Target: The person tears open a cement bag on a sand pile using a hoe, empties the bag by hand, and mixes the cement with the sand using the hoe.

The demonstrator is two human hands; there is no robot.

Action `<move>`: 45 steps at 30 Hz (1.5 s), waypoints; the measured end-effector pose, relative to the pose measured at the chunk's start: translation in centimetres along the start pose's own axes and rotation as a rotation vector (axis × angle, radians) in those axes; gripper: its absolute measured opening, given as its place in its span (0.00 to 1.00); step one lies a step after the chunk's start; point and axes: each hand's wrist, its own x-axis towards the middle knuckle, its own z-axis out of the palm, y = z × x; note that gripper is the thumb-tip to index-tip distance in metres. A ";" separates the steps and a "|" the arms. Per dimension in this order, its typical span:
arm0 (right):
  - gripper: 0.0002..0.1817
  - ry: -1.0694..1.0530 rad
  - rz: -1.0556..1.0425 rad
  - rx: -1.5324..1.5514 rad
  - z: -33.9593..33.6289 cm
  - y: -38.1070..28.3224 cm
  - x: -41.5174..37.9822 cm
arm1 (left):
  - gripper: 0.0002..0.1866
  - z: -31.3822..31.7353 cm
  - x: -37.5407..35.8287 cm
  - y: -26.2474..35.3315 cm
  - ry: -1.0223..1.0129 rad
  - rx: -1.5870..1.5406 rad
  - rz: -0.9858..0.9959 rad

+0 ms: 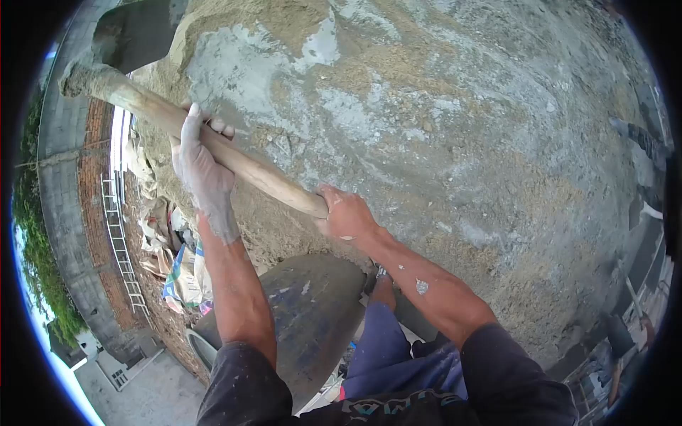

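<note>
A long wooden handle (263, 175) runs from the upper left down to the centre, with a dark metal blade (142, 34) at its far end. Grey powder coats my left hand (202, 153), whose fingers wrap round the middle of the handle. At the handle's near end, my right hand (346, 215) is closed round the wood. Beneath and beyond the tool lies a broad heap of sand and grey powder (426, 121). The blade hangs over the heap's upper left edge.
A dark, smeared rounded container (305, 312) stands by my legs. Crumpled sacks (186, 273) lie to the left, near a metal ladder (117, 241) and a block wall (65, 206). Blurred tools and people's limbs show at the far right.
</note>
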 end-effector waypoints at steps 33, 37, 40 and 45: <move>0.27 -0.351 0.618 -0.153 -9.2 17.3 -14.0 | 0.08 3.9 -22.4 -35.8 -0.029 0.327 -1.266; 0.25 -0.285 0.708 -0.007 -20.6 15.5 -27.1 | 0.11 12.3 -29.5 -34.0 -0.073 0.102 -1.416; 0.28 -0.172 0.911 0.069 -25.5 15.2 -42.1 | 0.13 18.7 -38.2 -35.9 0.132 -0.222 -1.397; 0.19 0.235 1.179 0.158 -18.5 14.2 -65.1 | 0.11 28.9 -55.1 -29.0 -0.145 -0.170 -1.537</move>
